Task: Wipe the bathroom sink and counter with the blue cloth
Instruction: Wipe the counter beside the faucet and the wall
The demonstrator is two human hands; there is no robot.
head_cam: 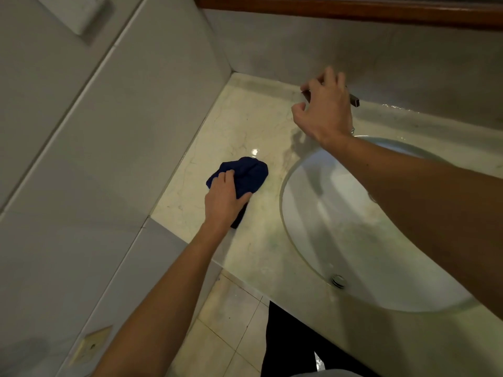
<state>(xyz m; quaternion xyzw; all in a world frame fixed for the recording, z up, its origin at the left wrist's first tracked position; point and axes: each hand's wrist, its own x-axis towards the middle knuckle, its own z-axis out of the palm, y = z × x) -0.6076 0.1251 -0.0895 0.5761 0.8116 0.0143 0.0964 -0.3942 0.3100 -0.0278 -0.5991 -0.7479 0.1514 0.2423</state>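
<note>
Cloth: we see one blue cloth (245, 178), bunched, lying on the marble surface (236, 131) left of the sink (353, 213) and well apart from the basin's rim.
Left hand: our left hand (224, 198) rests on the cloth's near end, fingers curled over the fabric and thumb alongside, gripping it against the surface.
Right hand: our right hand (324, 110) is over the back edge of the surface, fingers bent around a dark metal faucet part (355, 100) (whether they truly clasp it or only touch it we cannot tell).
Key relation: the cloth runs away from the left hand, forward and slightly right; its long axis points toward the back corner. The sink lies to the right of it, so the left hand is the nearer one for any stroke.
Judged step: we take this as wiping the left stretch of the surface; the basin looks not yet reached.
Count: one cloth, one sink, one drain (338, 280), two hands.
Risk: water glints along the back ledge, so the cloth may drag streaks.
</note>
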